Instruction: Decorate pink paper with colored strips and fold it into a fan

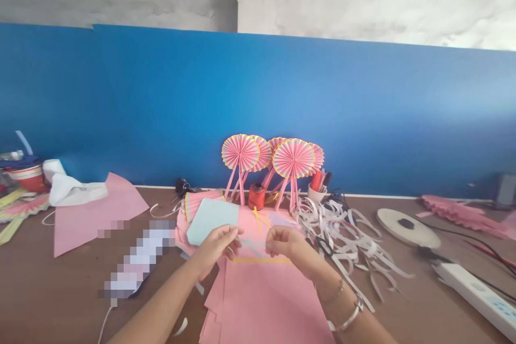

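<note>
My left hand (215,247) and my right hand (287,243) are raised over a stack of pink paper sheets (262,301). Both pinch the ends of a thin pale strip (252,243) stretched between them. A yellow strip (262,260) lies across the pink paper just below the hands. A light blue card (209,219) lies behind my left hand. Several pink pleated paper fans (274,158) on sticks stand against the blue wall behind.
A heap of white paper strips (346,231) lies right of the hands. An orange thread spool (256,196) and a cup of pens (317,188) stand by the fans. A white power strip (479,293), a round white disc (407,227) and cables are at right. Pink paper (92,215) and a white cloth (68,188) lie left.
</note>
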Motion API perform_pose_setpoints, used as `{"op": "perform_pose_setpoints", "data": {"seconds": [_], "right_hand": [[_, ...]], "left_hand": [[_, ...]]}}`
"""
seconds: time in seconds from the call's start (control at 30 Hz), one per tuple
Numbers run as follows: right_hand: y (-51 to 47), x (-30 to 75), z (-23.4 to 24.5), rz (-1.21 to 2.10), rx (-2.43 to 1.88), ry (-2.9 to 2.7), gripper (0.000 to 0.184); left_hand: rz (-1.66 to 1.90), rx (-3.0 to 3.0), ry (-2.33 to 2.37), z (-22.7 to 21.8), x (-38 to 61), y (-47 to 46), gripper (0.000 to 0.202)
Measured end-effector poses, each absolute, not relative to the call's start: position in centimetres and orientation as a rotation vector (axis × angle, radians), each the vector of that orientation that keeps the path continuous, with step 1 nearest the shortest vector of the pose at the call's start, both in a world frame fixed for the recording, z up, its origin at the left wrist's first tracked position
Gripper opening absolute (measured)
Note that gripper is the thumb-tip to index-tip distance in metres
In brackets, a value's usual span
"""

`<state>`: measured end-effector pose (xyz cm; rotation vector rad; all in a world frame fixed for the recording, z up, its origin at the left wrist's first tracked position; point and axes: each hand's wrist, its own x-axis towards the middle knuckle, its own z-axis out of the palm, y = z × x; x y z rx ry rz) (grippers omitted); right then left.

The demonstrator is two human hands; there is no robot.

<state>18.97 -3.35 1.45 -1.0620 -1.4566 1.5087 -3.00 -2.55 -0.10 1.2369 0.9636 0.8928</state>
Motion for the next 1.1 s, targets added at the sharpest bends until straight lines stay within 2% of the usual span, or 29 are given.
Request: {"op": "perform_pose_setpoints", "data": {"seconds": [0.1, 0.53, 0.67, 0.9, 1.1], "right_hand": [[-2.7, 19.8, 0.2, 1.473, -1.122, -1.453, 0.011], [-3.7, 19.7, -1.0, 1.178, -1.329, -1.587, 0.014], [-3.7, 19.4, -2.2, 1.166, -1.339, -1.588, 0.014], [-4.1, 18.6, -3.7, 0.883, -1.497, -1.725, 0.021], [-4.0, 18.8, -4.4, 0.843, -1.525, -1.764, 0.023]], "left_hand": [[0.875, 1.346, 1.013, 0.3, -3.4, -2.4, 0.037], [0.663, 1.533, 1.311, 1.4, -3.7, -2.7, 0.02], [0.596, 1.55, 1.378, 0.9, -4.2, -3.6, 0.018], [0.705, 1.598, 1.528, -1.1, -4.2, -4.1, 0.02], [0.682, 1.587, 1.549, -1.2, -4.2, -4.3, 0.022]]}}
